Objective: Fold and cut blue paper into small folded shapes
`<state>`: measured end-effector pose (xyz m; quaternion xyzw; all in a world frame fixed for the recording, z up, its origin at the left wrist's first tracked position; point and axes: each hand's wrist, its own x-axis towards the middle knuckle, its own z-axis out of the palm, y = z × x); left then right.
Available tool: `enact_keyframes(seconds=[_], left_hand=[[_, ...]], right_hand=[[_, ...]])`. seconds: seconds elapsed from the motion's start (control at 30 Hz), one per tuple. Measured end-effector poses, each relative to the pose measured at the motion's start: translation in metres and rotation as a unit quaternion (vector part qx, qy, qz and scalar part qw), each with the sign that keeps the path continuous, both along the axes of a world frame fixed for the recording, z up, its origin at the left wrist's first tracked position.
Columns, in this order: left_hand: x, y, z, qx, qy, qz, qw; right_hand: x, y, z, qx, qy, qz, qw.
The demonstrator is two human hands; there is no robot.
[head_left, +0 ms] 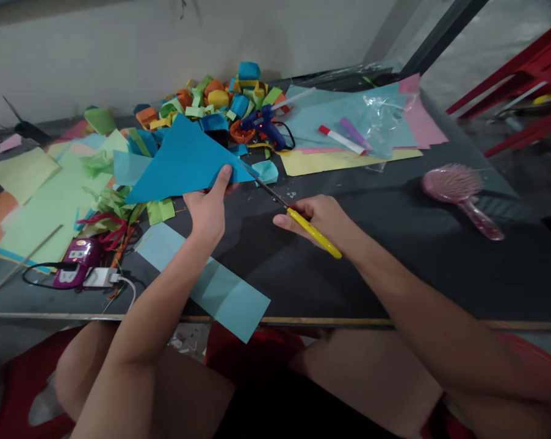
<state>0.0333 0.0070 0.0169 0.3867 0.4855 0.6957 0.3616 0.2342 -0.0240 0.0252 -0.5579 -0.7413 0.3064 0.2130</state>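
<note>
A bright blue sheet of paper (183,158), roughly triangular in outline, is pinched in my left hand (208,204), thumb on top. Yellow-handled scissors (312,231) are gripped in my right hand (321,216), with the blades pointing up and left. Their tips meet the right corner of the blue paper; whether the blades are fully closed is hard to see. Just beyond that corner lies a small folded light-blue paper piece (266,172). A light-blue paper strip (232,296) lies under my left forearm and overhangs the table's front edge.
Behind the blue paper are a heap of folded coloured paper pieces (218,97) and a blue glue gun (268,125). Markers (342,139) lie on coloured sheets (316,116). A pink hairbrush (453,183) lies right; a purple power strip (77,262) with cables lies left on the dark table (394,244).
</note>
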Motion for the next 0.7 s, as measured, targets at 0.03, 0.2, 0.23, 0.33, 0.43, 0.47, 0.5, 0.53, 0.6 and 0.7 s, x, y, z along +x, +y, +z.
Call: enact_keyframes(seconds=[0.03,0.2,0.23,0.33,0.43,0.47,0.5,0.53,0.6,0.7], left_hand=[[-0.0002,0.0001,0.0003,0.000,-0.001,0.000,1.000],[-0.0012,0.0001,0.0002,0.002,-0.007,-0.001,1.000],[-0.0014,-0.0001,0.0002,0.005,-0.008,-0.004,1.000],[-0.0024,-0.0008,0.0007,0.012,-0.004,-0.009,1.000],[-0.0035,-0.0005,0.0011,0.007,0.005,-0.011,1.000],[-0.0039,-0.0001,0.0010,0.007,0.005,-0.011,1.000],[-0.0041,0.0004,0.0010,0.008,0.004,-0.012,1.000],[-0.0042,0.0008,0.0009,0.009,0.002,-0.012,1.000],[-0.0043,0.0012,0.0012,0.011,-0.005,-0.013,1.000],[-0.0040,0.0006,0.0026,0.006,-0.016,-0.015,1.000]], right_hand=[[0.0002,0.0000,0.0001,-0.001,0.003,0.001,1.000],[-0.0004,-0.0011,0.0035,0.002,0.007,-0.003,1.000],[-0.0009,-0.0015,0.0045,0.005,0.008,-0.005,1.000],[-0.0027,-0.0023,0.0065,0.010,0.007,-0.010,1.000],[-0.0037,-0.0020,0.0064,0.009,0.006,-0.008,1.000],[-0.0037,-0.0018,0.0058,0.008,0.007,-0.007,1.000],[-0.0036,-0.0015,0.0052,0.007,0.006,-0.006,1.000],[-0.0033,-0.0012,0.0045,0.007,0.005,-0.005,1.000],[-0.0027,-0.0005,0.0034,0.009,0.002,-0.002,1.000],[-0.0021,0.0003,0.0029,0.015,0.001,0.000,1.000]])
